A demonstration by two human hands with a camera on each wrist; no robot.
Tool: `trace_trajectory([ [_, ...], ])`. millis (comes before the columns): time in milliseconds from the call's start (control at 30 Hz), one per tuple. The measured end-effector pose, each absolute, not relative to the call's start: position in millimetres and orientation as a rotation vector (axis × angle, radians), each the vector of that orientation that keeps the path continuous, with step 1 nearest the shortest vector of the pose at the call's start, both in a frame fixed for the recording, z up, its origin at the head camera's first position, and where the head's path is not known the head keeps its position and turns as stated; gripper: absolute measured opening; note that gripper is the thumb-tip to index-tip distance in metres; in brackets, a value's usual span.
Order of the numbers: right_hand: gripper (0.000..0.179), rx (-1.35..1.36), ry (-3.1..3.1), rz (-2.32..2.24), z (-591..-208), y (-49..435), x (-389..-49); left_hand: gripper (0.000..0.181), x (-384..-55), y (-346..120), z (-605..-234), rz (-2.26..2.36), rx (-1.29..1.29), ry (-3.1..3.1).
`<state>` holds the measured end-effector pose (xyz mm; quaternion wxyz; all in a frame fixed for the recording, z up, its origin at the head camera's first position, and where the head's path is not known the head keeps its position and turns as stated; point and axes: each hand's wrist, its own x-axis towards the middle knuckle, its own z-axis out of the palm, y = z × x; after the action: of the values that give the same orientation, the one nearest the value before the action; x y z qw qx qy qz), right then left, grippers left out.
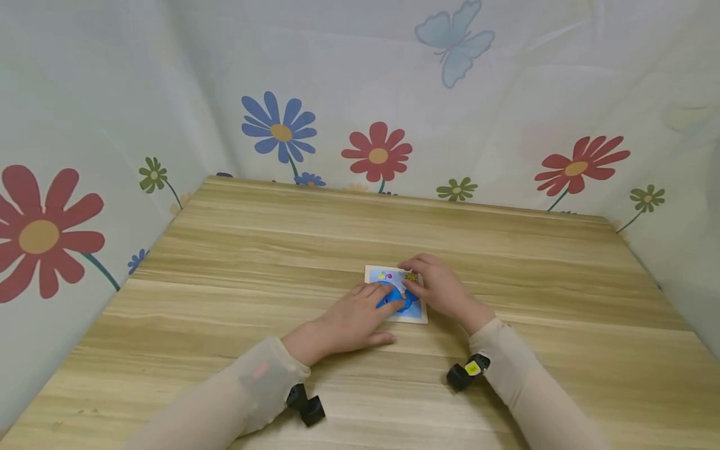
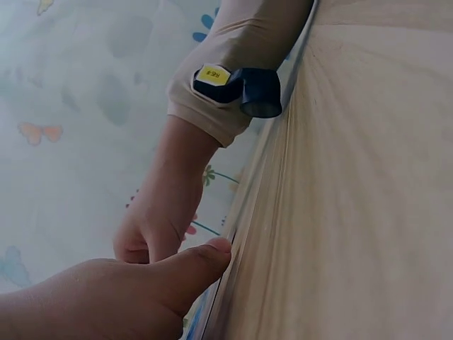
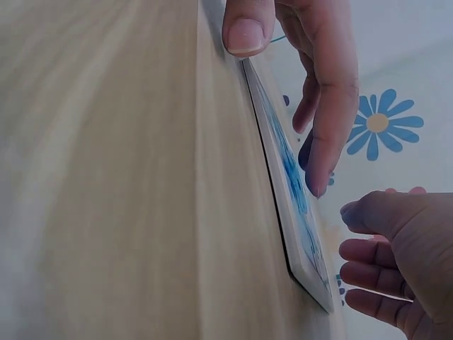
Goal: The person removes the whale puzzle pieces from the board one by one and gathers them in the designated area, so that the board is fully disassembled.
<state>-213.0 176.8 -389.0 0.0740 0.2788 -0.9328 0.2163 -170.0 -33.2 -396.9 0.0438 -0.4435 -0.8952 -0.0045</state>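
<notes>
A thin, square picture board [image 1: 417, 316] with a pale border and a blue figure lies flat on the wooden table. Parts of its picture are hidden under both hands. The left hand [image 1: 354, 319] reaches over it from the left, with extended fingers on or just above the blue figure and the thumb off the near edge. At the board's far right corner, the right hand [image 1: 441, 290] hovers with relaxed fingers and thumb apart. In the right wrist view, the board [image 3: 283, 191] shows edge-on, and nothing appears between the right hand's [image 3: 417, 255] thumb and fingers.
The wooden table [image 1: 270, 237] stretches out around the board. A white cloth [image 1: 337, 62] printed with flowers and a butterfly hangs behind and beside it. Each sleeve carries a small black camera, the left camera [image 1: 306, 405] and the right camera [image 1: 461, 377].
</notes>
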Motion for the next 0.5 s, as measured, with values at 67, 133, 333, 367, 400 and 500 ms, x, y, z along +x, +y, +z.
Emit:
trace_trajectory([
  [67,0.028,0.838,-2.806,0.643,-389,175,-214,0.063,-170,-34,-398,-0.016,-1.356,-2.726],
  [133,0.028,0.839,-2.811,0.646,-389,172,-216,0.063,-170,-34,-398,-0.023,-1.358,-2.73],
  [333,0.027,0.854,-2.822,0.662,-389,162,-219,0.062,-169,-34,-399,-0.011,-1.356,-2.759],
  [367,0.027,0.854,-2.826,0.661,-389,161,-219,0.062,-168,-34,-400,-0.003,-1.354,-2.763],
  [400,0.027,0.852,-2.831,0.667,-389,160,-219,0.063,-168,-33,-399,0.005,-1.352,-2.769],
  [500,0.026,0.847,-2.841,0.679,-389,158,-220,0.065,-165,-32,-400,0.006,-1.352,-2.787],
])
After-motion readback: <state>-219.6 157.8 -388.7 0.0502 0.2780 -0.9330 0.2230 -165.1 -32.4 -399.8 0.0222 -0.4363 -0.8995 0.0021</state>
